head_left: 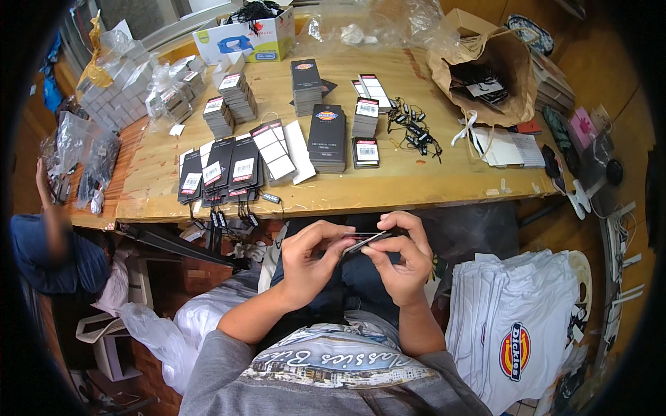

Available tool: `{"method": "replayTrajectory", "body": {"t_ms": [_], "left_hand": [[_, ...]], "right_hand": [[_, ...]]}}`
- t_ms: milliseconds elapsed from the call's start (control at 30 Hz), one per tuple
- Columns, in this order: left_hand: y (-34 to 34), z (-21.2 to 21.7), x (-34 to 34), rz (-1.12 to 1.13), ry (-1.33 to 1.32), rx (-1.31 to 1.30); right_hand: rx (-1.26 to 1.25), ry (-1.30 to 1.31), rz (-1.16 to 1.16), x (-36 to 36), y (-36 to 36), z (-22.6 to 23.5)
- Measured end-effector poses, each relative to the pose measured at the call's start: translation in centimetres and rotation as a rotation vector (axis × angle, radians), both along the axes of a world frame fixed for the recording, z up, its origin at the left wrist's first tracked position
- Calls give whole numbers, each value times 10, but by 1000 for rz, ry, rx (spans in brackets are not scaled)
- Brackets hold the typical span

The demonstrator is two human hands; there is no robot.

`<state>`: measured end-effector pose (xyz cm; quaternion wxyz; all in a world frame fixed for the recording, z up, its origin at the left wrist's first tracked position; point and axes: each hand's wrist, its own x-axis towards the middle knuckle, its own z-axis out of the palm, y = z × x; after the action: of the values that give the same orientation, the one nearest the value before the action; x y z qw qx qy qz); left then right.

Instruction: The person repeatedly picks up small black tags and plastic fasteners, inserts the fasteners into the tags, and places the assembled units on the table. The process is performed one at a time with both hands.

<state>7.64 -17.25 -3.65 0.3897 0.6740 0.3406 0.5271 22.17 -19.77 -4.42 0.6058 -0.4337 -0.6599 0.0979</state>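
Observation:
My left hand and my right hand pinch a few thin hang tags between them, seen nearly edge-on in front of the table. The tags are slightly fanned, and their faces are hard to make out. On the table just beyond lie tall black hang-tag stacks, shorter stacks of barcoded tags and white-panelled tags. Black tags with barcode stickers lie at the left front, their black strings hanging over the edge.
Black string loops lie right of the stacks, near an open paper bag. A printed box and small white boxes stand at the back left. Folded white shirts are piled at my right. Another person is at the left.

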Motion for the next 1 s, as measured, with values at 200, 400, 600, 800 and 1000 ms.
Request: {"method": "replayTrajectory", "body": {"t_ms": [200, 400, 600, 800, 1000], "left_hand": [[3, -3, 1, -68, -42, 220], [0, 0, -2, -82, 16, 242], [-1, 3, -3, -63, 51, 281], [-1, 4, -3, -58, 69, 320], [-3, 10, -3, -69, 157, 363]], "right_hand": [[16, 39, 15, -3, -2, -3], [95, 35, -14, -5, -3, -6], [133, 19, -13, -5, -2, -5], [123, 56, -8, -6, -2, -4], [65, 106, 51, -6, -4, -7]]}}
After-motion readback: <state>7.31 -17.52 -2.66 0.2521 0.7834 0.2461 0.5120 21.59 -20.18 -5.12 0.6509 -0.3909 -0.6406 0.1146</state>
